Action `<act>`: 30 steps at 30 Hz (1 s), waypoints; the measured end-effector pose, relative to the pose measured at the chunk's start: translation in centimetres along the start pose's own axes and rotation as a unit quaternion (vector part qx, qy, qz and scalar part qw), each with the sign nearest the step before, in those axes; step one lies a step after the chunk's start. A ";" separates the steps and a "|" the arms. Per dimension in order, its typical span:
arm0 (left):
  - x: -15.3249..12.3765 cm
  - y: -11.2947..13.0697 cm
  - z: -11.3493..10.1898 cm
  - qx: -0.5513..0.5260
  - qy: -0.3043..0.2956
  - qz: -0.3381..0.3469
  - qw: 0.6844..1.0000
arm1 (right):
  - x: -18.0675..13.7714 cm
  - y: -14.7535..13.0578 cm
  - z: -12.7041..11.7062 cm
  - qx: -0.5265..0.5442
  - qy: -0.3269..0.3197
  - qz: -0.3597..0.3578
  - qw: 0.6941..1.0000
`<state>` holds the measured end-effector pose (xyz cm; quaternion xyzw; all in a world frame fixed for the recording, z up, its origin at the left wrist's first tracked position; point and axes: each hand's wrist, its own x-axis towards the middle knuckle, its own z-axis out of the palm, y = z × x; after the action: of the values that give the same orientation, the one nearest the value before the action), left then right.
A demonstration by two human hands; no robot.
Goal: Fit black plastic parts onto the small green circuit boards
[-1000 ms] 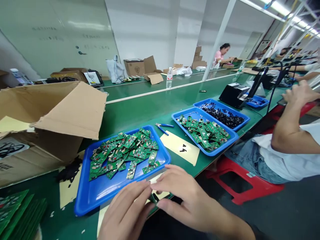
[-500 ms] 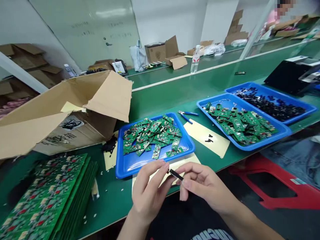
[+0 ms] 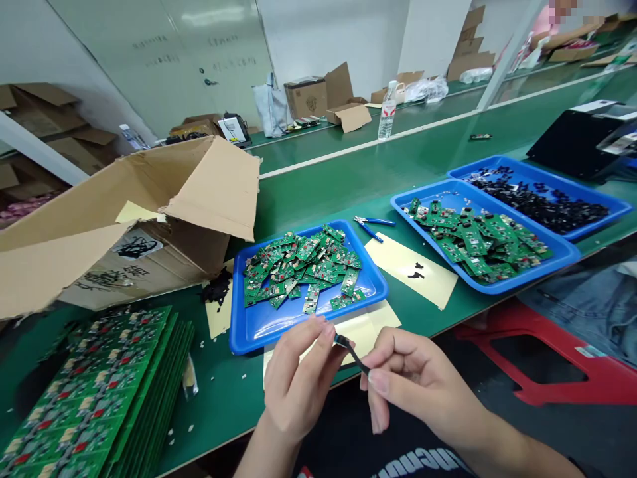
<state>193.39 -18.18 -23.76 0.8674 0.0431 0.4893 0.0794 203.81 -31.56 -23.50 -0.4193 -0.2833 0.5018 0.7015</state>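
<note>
Together, both hands [image 3: 348, 378] on a small dark strip [image 3: 351, 351]

Three blue trays sit on the bench: the near tray [image 3: 259, 328], the middle tray [image 3: 502, 287] to its right, and the far-right tray [image 3: 617, 211]. Two hold green boards, too many to count, and one holds black parts. Two hands, the left hand [image 3: 298, 388] and the right hand [image 3: 423, 385], share one dark strip [image 3: 354, 352]. There is one pair of blue-handled pliers [image 3: 371, 226], one large open cardboard box [image 3: 149, 192] at near left, one stack of green panels [image 3: 94, 398], three pale yellow sheets [image 3: 413, 272] on the bench and one red stool [image 3: 547, 358].
</note>
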 end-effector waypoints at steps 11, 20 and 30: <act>0.4 -0.2 -0.4 -0.049 -0.022 0.002 0.999 | 2.4 0.1 -1.5 0.040 -0.014 0.047 0.998; 0.8 0.1 -0.8 -0.139 -0.061 -0.014 0.988 | 2.8 -0.8 -1.0 -0.088 0.005 0.054 0.995; -0.5 1.0 -0.1 -0.257 -0.071 -0.149 0.952 | 2.6 -1.6 -0.4 -0.309 0.044 -0.146 0.939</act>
<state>193.03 -19.25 -23.89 0.8341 0.0387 0.4035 0.3740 205.74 -29.44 -22.32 -0.5912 -0.4513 0.2625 0.6147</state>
